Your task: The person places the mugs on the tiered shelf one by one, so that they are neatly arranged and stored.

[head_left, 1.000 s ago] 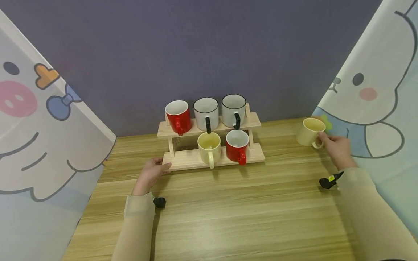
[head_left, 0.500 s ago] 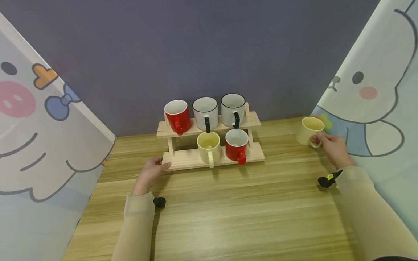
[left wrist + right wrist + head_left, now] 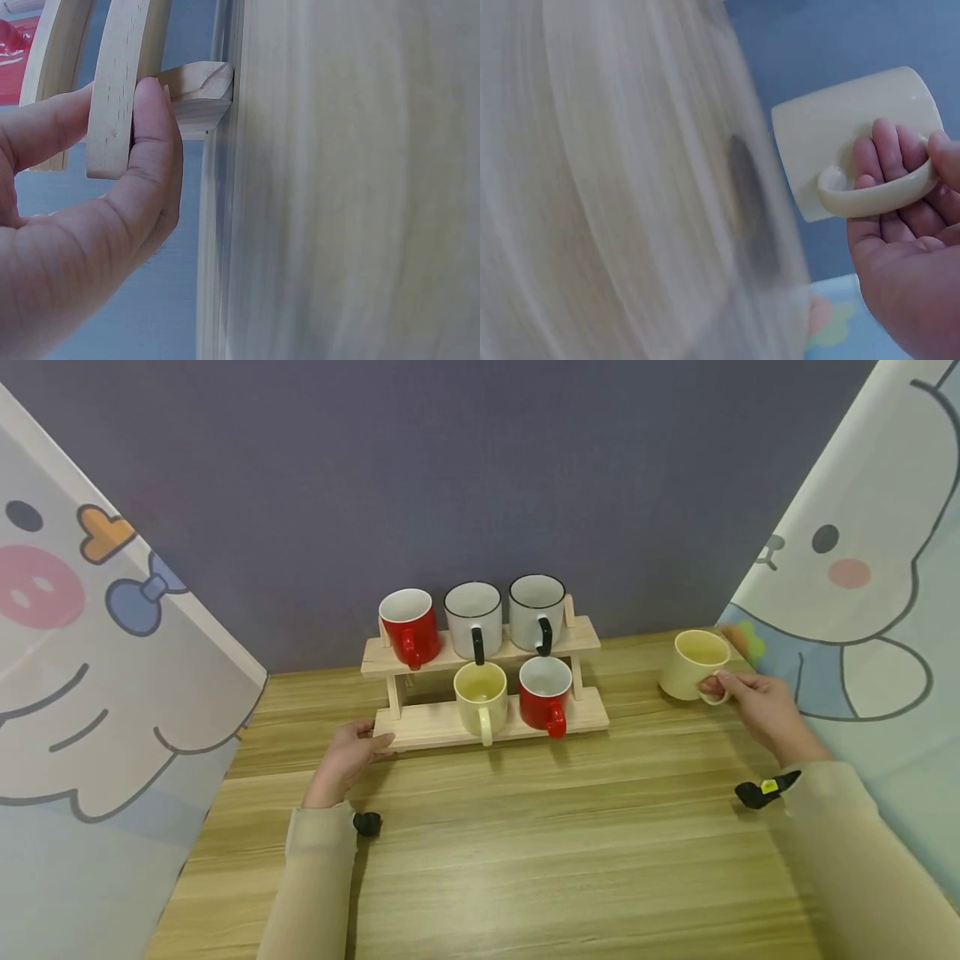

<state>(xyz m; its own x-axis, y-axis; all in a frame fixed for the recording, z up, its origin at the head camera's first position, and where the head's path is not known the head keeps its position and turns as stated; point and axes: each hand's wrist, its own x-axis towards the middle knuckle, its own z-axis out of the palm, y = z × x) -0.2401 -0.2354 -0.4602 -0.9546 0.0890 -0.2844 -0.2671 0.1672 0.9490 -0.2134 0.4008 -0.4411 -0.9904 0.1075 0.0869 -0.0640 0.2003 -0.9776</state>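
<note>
My right hand (image 3: 753, 706) has its fingers hooked through the handle of the pale yellow mug (image 3: 692, 665), thumb on top of the loop, so the grip is closed on that mug. In the right wrist view the mug (image 3: 855, 135) looks clear of the wooden table (image 3: 525, 852) with its shadow beneath, though that picture is blurred, so I can't be sure it is fully lifted. It sits at the far right of the table, well apart from the wooden rack (image 3: 420, 727).

My left hand (image 3: 348, 760) pinches the left end of the rack's lower shelf, thumb under and fingers over the board (image 3: 112, 97), steadying it.

The rack's top shelf carries a red mug (image 3: 410, 627) and two white mugs (image 3: 474, 620). The lower shelf carries a second yellow mug (image 3: 480, 697) and another red mug (image 3: 545, 693), with bare board at its left end.

I judge this as the carrying step, mug in hand. The next move calls for bringing it across to the left without clipping the mugs already standing, handle kept towards me, and setting it down flat on that bare end while my left hand braces the rack
</note>
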